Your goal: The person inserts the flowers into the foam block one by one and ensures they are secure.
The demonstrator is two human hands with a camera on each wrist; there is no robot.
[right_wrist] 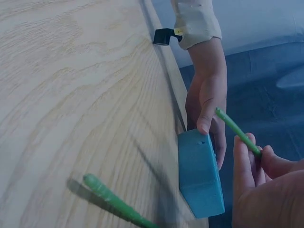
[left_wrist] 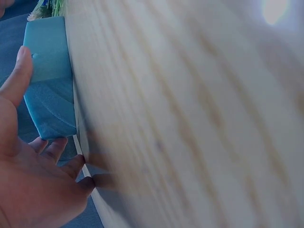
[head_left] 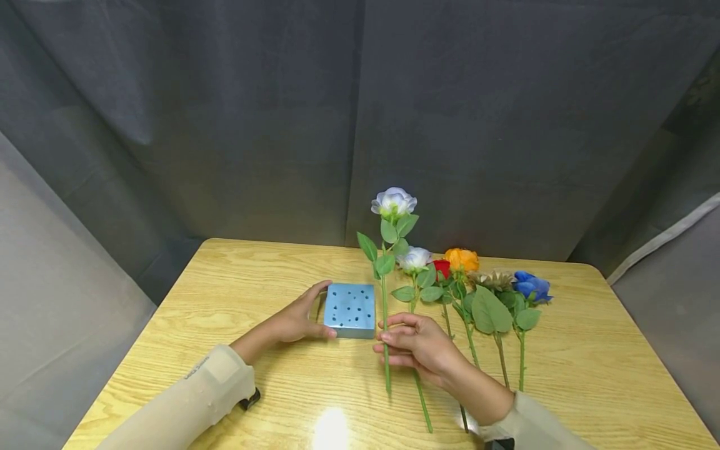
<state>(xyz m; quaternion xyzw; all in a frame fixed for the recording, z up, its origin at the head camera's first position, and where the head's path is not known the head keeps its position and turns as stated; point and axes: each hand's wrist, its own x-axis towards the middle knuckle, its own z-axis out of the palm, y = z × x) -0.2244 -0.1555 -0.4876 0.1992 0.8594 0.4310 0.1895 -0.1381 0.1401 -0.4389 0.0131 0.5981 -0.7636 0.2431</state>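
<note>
Left hand gripped the blue block in a wide span, thumb at near corner, fingers at far corner, probably to steady it; block sat right of that palm. Right hand pinched the white flower low on its stem, fingertips nearly together, likely for control; bloom beyond fingertips. Loose flowers lay mostly right of them.

Wood-grain table, pierced blue block, five flowers lying side by side rightward
</note>
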